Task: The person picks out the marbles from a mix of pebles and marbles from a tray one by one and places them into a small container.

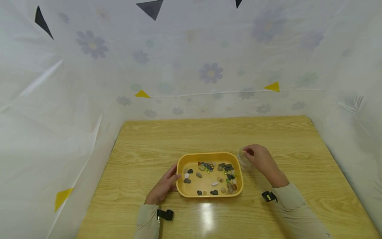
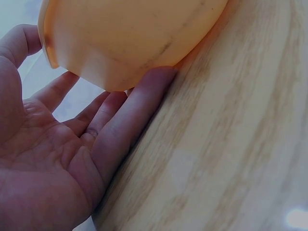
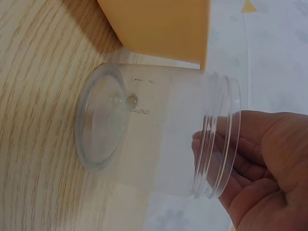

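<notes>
A yellow tray (image 1: 191, 192) is set on the wood-grained tabletop (image 1: 143, 142) and is held at its left end by the left hand (image 1: 161, 188): the thumb is laid on the rim, and the other fingers are spread against the outer wall. Glass marbles (image 1: 208, 171), dark stones (image 1: 214, 192) and a white oblong stone (image 1: 215, 183) are scattered across the tray floor. A clear jar (image 3: 144, 163) is stood upright and lidless just beside the tray's right end; a clear marble (image 3: 131, 100) is seen inside it, near the base. The fingers of the right hand (image 1: 262, 162) are bent and dipped into the jar's mouth; whether anything is pinched between their tips cannot be told. Black straps (image 1: 167, 214) are worn at both wrists.
</notes>
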